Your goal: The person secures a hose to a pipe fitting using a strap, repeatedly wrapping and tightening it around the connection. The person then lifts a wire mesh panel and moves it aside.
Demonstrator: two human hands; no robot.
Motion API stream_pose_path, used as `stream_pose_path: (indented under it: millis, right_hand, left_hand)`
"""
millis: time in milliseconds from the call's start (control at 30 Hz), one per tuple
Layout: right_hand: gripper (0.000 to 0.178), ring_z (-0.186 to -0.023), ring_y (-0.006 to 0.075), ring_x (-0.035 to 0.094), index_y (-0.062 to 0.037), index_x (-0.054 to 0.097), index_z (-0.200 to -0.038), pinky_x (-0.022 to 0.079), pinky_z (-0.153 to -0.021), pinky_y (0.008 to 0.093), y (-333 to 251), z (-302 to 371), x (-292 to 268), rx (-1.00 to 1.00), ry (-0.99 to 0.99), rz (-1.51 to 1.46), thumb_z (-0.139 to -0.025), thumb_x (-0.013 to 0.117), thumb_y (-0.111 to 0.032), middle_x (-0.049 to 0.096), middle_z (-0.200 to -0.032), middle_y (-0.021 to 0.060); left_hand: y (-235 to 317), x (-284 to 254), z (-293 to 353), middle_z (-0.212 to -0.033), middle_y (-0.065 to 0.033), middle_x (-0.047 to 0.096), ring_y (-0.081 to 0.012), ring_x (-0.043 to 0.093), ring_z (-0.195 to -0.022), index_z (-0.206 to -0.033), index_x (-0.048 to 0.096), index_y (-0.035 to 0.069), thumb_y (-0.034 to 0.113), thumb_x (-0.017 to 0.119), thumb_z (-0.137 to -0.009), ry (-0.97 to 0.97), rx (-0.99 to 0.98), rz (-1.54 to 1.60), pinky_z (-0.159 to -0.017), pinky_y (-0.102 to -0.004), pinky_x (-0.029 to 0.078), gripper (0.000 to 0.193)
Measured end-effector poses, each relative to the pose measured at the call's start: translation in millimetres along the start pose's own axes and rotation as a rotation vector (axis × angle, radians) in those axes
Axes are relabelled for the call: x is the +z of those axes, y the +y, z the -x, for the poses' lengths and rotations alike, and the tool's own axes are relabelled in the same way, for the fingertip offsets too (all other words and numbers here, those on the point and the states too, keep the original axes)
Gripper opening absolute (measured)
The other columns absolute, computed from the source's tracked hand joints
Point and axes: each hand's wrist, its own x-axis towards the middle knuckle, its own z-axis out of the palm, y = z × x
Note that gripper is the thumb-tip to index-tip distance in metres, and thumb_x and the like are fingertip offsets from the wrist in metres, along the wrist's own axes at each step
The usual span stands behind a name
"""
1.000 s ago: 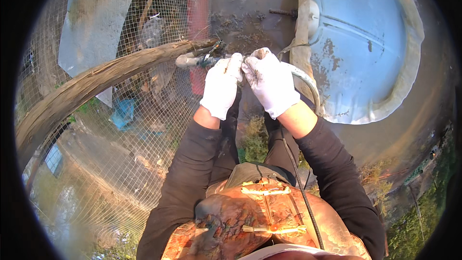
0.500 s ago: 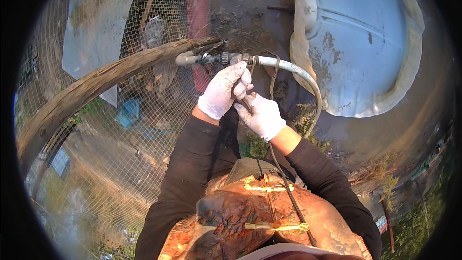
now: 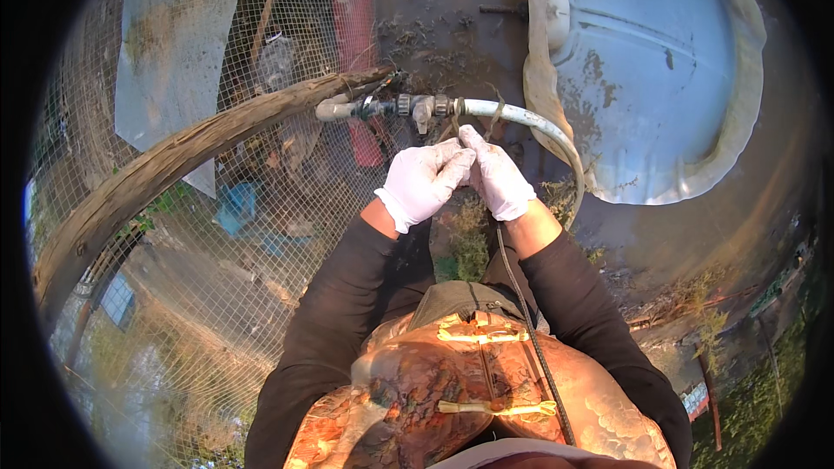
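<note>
My left hand [image 3: 424,179] and my right hand [image 3: 498,175], both in soiled white gloves, meet fingertip to fingertip just below a pale curved hose [image 3: 530,120]. A thin brown tie strip [image 3: 459,113] loops round the hose end and hangs down to the fingertips of my right hand, which are pinched together. The left thumb and fingers are closed too; what they pinch is hidden. Above the left hand, a grey valve [image 3: 423,111] with dark ring nuts joins the hose to a pale elbow pipe [image 3: 334,108]. Another strand crosses the hose farther right.
A wooden pole [image 3: 174,137] runs along wire mesh [image 3: 234,243] on the left. At the upper right, a large blue basin-like shell [image 3: 651,78] with a ragged pale rim lies on wet, muddy ground. A dark cord [image 3: 530,321] crosses my patterned jacket [image 3: 486,382].
My right hand has risen beside the left, its fingers now pointing up at the strip. My left hand has dropped away from the valve, whose lower part is now uncovered.
</note>
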Motion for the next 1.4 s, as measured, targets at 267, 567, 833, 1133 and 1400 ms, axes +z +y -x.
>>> stream_pose_path:
  millis: [267, 567, 833, 1133, 1400]
  right_hand:
    - [0.027, -0.094, 0.0149, 0.067, -0.0028, 0.069, -0.105, 0.055, -0.086, 0.0334, 10.1, -2.1, -6.0, -0.238, 0.058, 0.047, -0.106, 0.053, -0.026, 0.070, -0.102, 0.0052]
    - [0.026, -0.076, 0.0133, 0.057, -0.0023, 0.066, -0.102, 0.051, -0.083, 0.0314, -21.5, 0.6, -17.2, -0.219, -0.064, 0.101, -0.105, 0.056, -0.027, 0.052, -0.075, -0.0027]
    - [0.024, -0.060, 0.0014, 0.043, -0.0054, 0.069, -0.095, 0.034, -0.054, 0.0172, -94.7, 15.2, -21.5, -0.094, 0.065, 0.421, -0.105, 0.053, -0.021, 0.056, -0.073, -0.0073]
    - [0.022, -0.058, 0.0056, 0.046, -0.0030, 0.071, -0.092, 0.037, -0.052, 0.0246, -171.4, 32.2, -3.9, 0.192, 0.018, 1.137, -0.094, 0.071, -0.025, 0.061, -0.071, -0.0020]
    - [0.016, -0.055, 0.0094, 0.048, 0.0012, 0.068, -0.099, 0.044, -0.052, 0.0273, -230.9, 52.6, 15.5, 0.193, 0.104, 1.562, -0.093, 0.071, -0.013, 0.055, -0.063, 0.0013]
  left_hand:
    - [-2.5, 4.9, 7.0, -0.089, -0.0179, 0.070, -0.0364, 0.070, -0.084, -0.105, 0.065, 0.009, 0.029, 0.051, -0.104, 0.150, -0.116, -0.122, -0.075, -0.0422, 0.056, 0.025]
    - [-63.9, 9.8, -15.1, -0.083, -0.0158, 0.068, -0.0241, 0.065, -0.065, -0.104, 0.068, -0.001, 0.032, 0.056, -0.102, -0.001, -0.573, -0.106, -0.065, -0.0373, 0.052, 0.035]
    - [-92.2, 30.6, -12.5, -0.064, 0.0057, 0.050, -0.0067, 0.048, -0.054, -0.090, 0.068, 0.005, 0.033, 0.062, -0.102, 0.196, -0.638, 0.423, -0.053, -0.0255, 0.041, 0.031]
    - [-107.0, 45.4, -8.1, -0.075, 0.0070, 0.054, -0.0030, 0.044, -0.060, -0.095, 0.069, 0.004, 0.027, 0.066, -0.101, 0.311, -0.577, 0.522, -0.053, -0.0209, 0.039, 0.024]
    - [-120.8, 48.4, -14.3, -0.080, 0.0028, 0.063, -0.0053, 0.055, -0.067, -0.098, 0.070, 0.002, 0.025, 0.066, -0.100, 0.385, -0.517, 0.526, -0.060, -0.0223, 0.046, 0.024]
